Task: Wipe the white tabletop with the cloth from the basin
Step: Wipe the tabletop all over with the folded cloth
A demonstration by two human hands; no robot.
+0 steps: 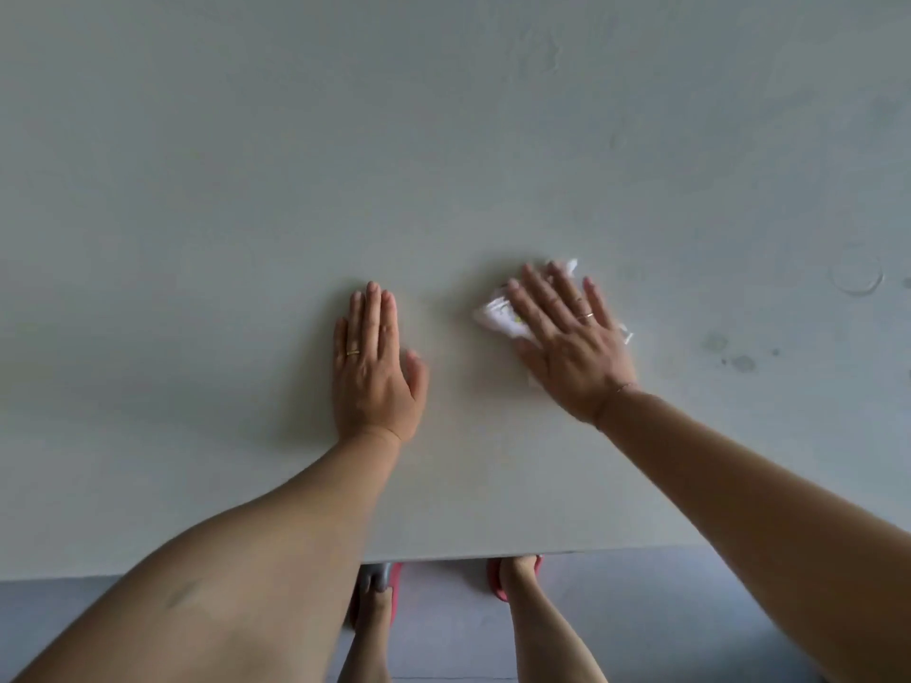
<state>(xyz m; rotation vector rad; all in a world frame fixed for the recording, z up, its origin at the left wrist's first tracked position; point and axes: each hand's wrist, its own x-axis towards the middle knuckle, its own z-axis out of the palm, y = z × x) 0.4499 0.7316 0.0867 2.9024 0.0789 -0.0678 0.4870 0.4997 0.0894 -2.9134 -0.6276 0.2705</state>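
The white tabletop point(246, 189) fills most of the view. My right hand point(567, 342) lies flat with straight, spread fingers on a crumpled white cloth point(498, 317), pressing it onto the table right of centre. Bits of the cloth stick out beyond the fingertips and at the hand's right side. My left hand point(374, 362) rests palm down on the bare tabletop to the left of the cloth, fingers straight and together, holding nothing. The basin is not in view.
Damp smears, a ring mark point(857, 274) and a few dark spots point(742, 363) show on the table's right part. The table's front edge point(443, 559) runs across the bottom, with the grey floor and my feet in pink sandals point(498, 579) below it.
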